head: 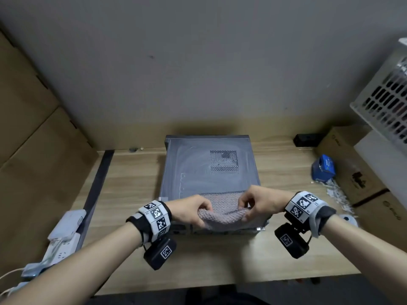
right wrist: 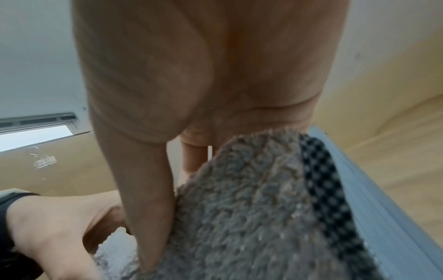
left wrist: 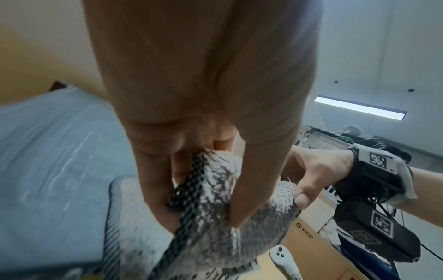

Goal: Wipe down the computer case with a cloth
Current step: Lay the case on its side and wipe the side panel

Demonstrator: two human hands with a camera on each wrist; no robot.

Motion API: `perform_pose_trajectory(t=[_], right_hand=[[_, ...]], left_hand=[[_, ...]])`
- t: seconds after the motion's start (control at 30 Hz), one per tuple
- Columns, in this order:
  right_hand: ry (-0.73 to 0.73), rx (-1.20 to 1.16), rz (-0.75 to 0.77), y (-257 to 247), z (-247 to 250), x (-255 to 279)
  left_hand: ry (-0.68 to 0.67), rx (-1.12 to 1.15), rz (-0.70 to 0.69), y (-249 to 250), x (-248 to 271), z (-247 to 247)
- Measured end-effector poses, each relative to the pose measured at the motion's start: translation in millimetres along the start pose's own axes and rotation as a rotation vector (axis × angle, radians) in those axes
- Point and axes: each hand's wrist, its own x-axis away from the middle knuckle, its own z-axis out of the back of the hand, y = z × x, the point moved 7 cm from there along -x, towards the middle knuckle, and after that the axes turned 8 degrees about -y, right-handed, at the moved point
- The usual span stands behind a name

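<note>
Quick count of what's here: one computer case (head: 209,172) on the one wooden table (head: 132,177), one grey cloth (head: 222,209), and two hands, left (head: 189,211) and right (head: 262,200), each with a marker wristband, so two wristbands. One blue box (head: 323,168), one white basket (head: 383,100), two power strips (head: 63,238), one white controller (left wrist: 285,265), and a few cardboard boxes, can't tell exactly how many.

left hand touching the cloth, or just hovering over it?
Touching. The left wrist view shows the left hand pinching the cloth, thumb and fingers closed on its fold; the head view agrees.
</note>
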Motion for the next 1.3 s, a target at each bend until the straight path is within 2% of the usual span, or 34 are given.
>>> perform_pose_trajectory(t=[0.1,0.27,0.43,0.53,0.67,0.9,1.07,1.13,1.2,1.3], right_hand=[[0.009,-0.038,0.010,13,-4,-11],[0.177,-0.110,-0.028,39,15,-34],[0.285,0.008,-0.061,45,28,-55],[0.395,0.055,-0.081,48,30,-59],[0.487,0.081,-0.052,53,25,-46],[0.332,0.000,0.038,67,-19,-5],[0.366,0.117,0.031,81,-37,6],[0.356,0.174,0.030,85,-41,7],[0.349,0.219,0.033,86,-43,7],[0.399,0.288,0.037,84,-41,8]], left_hand=[[0.022,0.030,0.030,-11,-7,-3],[0.210,0.172,0.097,-34,-19,25],[0.361,0.200,0.169,-46,-30,46],[0.456,0.156,0.216,-54,-29,48],[0.559,-0.047,0.213,-48,-16,48],[0.540,-0.289,0.042,-29,3,17],[0.514,-0.543,-0.059,-18,9,-6],[0.407,-0.632,0.000,-22,5,-17],[0.287,-0.702,0.137,-30,0,-27],[0.260,-0.818,0.234,-28,-3,-32]])
